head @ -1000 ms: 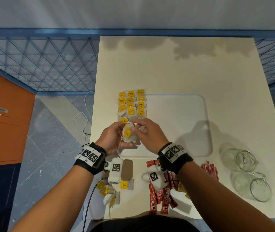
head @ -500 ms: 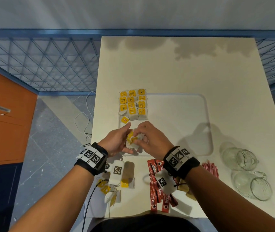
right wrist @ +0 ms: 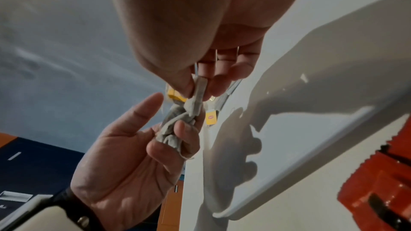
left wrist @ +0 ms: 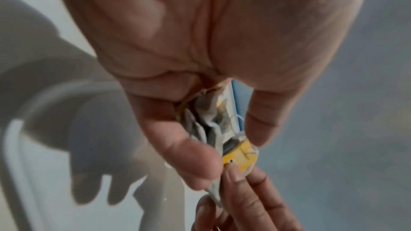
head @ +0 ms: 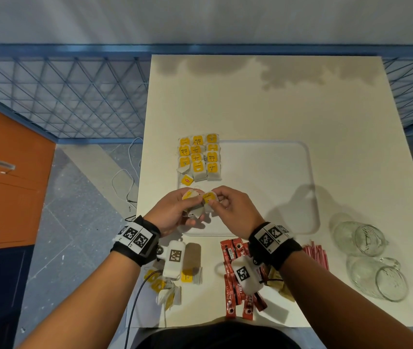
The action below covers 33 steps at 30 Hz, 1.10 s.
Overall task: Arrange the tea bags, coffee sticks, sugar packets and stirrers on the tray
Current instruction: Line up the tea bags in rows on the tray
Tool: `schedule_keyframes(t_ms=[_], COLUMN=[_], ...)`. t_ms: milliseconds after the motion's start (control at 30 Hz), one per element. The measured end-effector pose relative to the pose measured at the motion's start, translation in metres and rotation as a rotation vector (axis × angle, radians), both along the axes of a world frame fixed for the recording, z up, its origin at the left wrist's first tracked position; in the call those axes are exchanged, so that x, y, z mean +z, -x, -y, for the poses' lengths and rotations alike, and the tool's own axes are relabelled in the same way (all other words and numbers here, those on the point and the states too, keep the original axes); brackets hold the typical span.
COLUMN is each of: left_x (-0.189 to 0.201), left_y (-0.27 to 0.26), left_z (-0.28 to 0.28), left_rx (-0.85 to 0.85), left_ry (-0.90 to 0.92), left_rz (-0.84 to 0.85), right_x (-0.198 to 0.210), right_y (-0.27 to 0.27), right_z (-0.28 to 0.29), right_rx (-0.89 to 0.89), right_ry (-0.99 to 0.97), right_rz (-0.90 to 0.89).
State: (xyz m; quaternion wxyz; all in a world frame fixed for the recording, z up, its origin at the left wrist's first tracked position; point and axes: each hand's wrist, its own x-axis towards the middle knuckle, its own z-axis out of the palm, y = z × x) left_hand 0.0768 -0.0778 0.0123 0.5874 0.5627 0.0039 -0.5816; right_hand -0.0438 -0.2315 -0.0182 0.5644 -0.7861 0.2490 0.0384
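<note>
Since a second ago both hands have drawn back from the rows of tea bags [head: 198, 157] to the near left part of the white tray [head: 271, 187], so the next bag is not yet laid. The left hand [head: 172, 212] grips a crumpled bunch of tea bags [right wrist: 175, 129], grey paper, strings tangled. The right hand [head: 230, 210] pinches one yellow-tagged bag [left wrist: 241, 155] out of it.

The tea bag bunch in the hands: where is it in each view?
Head: tea bag bunch centre, over the tray's near-left corner.
Left wrist: lower centre, below the palm.
Right wrist: centre, between both hands.
Shared landmark: the white tray.
</note>
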Motion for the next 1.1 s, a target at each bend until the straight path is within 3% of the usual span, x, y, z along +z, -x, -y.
schedule_keyframes(t_ms=[267, 467, 800, 1100], left_x=[-0.013, -0.020, -0.023, -0.015], left_y=[-0.003, -0.010, -0.023, -0.029], left_z=[-0.005, -0.008, -0.025, -0.033], left_rx=[0.009, 0.072, 0.295, 0.336], left_ry=[-0.085, -0.161, -0.196, -0.088], left_rz=[0.200, 0.235, 0.139, 0.006], right_x=[0.003, 0.001, -0.029, -0.034], right_y=[-0.012, -0.023, -0.057, -0.091], right_z=[-0.004, -0.008, -0.016, -0.024], right_rx=[-0.019, -0.008, -0.031, 0.016], right_ry=[-0.035, -0.045, 0.140, 0.230], right_rz=[-0.020, -0.038, -0.124, -0.226])
